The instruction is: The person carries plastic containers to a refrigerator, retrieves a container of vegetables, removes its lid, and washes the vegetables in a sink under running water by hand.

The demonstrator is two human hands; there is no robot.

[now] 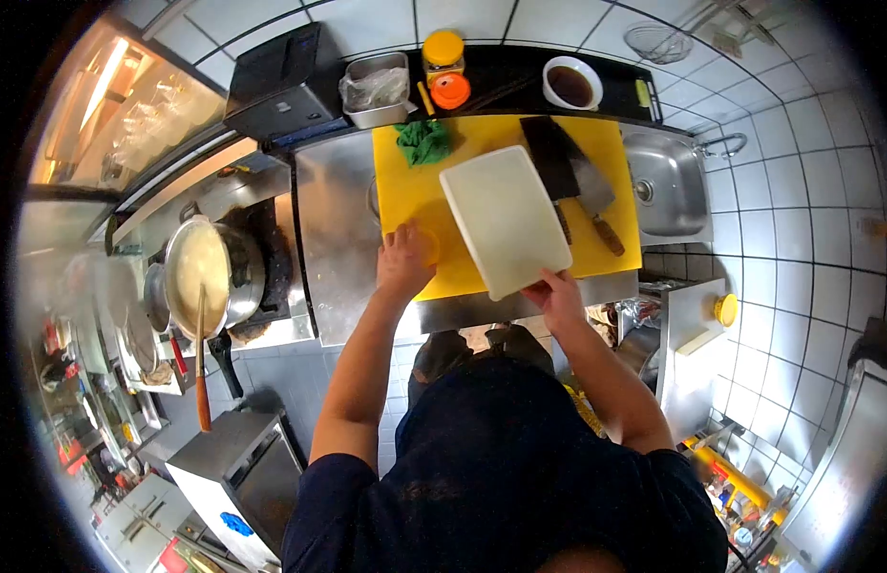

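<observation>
A white rectangular plastic tray point(506, 222) is tilted over the yellow cutting board point(463, 138). My right hand point(556, 294) grips its near right corner, thumb and fingers closed on the rim. At the board's left edge, my left hand point(405, 263) has its fingers curled down against the surface. A faint yellow, rounded shape shows beside those fingers; what it is I cannot make out. Behind the tray's right side lie a dark-bladed cleaver point(550, 158) and a second cleaver point(589, 181) with a wooden handle. A crumpled green cloth point(422, 141) rests on the board's far left.
On the left, a pot point(197, 263) of pale liquid with a long-handled utensil sits on the stove. A metal sink point(675, 196) adjoins the board. Along the back shelf stand a metal container point(375, 113), a yellow-lidded jar point(443, 50) and a white bowl point(571, 84) of dark liquid.
</observation>
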